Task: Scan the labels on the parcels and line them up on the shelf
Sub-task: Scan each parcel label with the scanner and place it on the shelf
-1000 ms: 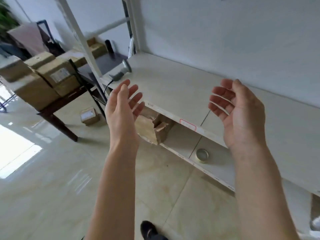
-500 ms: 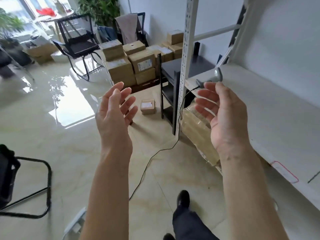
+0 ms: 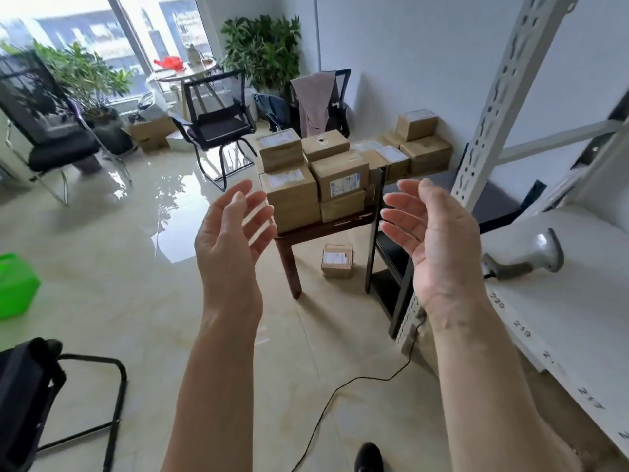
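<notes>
Both hands are raised, empty, palms turned toward each other with the fingers spread and loosely curled. The left hand [image 3: 231, 247] and the right hand [image 3: 439, 247] sit at about the same height, apart from each other, and the gap between them frames the parcels [image 3: 326, 172] ahead.

Those parcels are stacked in a block on a dark wooden table [image 3: 320, 228], piled two or three high, filling it up to its near edge. They lie straight ahead of the fingertips and beyond them, well apart from both hands, so nothing is touched yet. The block's long axis runs from near left to far right, toward the wall. The left hand lines up with the near-left corner of the table; the right hand lines up with the near-right corner, so neither hand looks clearly nearer (the wide lens makes depth hard to judge). One more small parcel [image 3: 337, 260] lies on the floor under the table's near edge.

The scanner [image 3: 524, 257] lies on its side at the left end of the shelf [image 3: 578, 308], just right of the right hand, which is the nearer hand to it. The shelf board shows no parcels.

My judgement: the coming move is a forward reach, hands closing on a front parcel from either side.
</notes>
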